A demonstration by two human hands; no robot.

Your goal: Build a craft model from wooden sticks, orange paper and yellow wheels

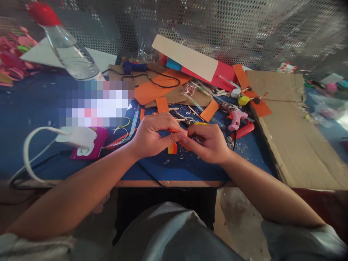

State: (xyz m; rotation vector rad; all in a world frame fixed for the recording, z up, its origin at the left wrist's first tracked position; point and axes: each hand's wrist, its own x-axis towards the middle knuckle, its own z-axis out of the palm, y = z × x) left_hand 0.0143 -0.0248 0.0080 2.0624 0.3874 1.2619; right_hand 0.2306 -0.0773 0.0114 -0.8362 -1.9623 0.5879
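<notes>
My left hand [154,136] and my right hand [210,143] meet over the front middle of the blue table. The thumbs and fingers of both are pinched together on a small orange piece [185,145], mostly hidden by the fingers; it looks like the orange sheet material lying around. Just below the left fingertips lies a small yellow and orange piece [172,148]. Behind the hands are cut orange strips [210,110], thin sticks and clear glue sticks. A pink glue gun [237,119] rests right of my right hand, with a red-handled tool [245,129] beside it.
A red-capped bottle [77,59] stands at the left, near a white charger [78,137] on a magenta power block [100,143]. Cardboard [304,137] covers the right side. A larger orange sheet [152,88] and black cable lie behind. Perforated metal mesh [217,29] closes the back.
</notes>
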